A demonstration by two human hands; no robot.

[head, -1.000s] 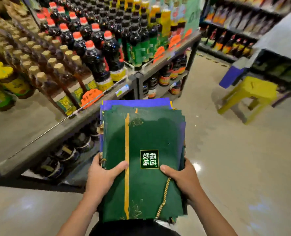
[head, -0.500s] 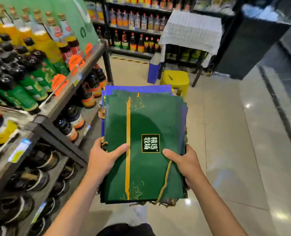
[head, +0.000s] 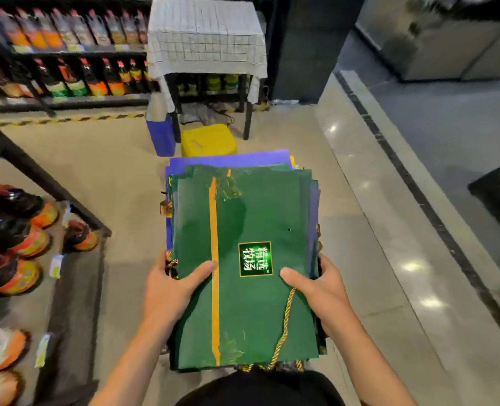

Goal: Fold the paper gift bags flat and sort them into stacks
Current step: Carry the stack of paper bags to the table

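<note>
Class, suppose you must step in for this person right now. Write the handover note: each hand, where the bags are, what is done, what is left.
Left hand: grips the left edge of the stack of flattened bags, thumb on top.
Right hand: grips the right edge, thumb on top near the gold cord handle.
Bags: green ones on top, purple ones beneath, carried over the floor, facing the cloth-covered table and yellow stool.
Done: the bags in view are folded flat.
Left: set them down and sort by colour.

Bare forearms, no sleeves showing — black garment (head: 260, 389) (bottom edge only) below.
</note>
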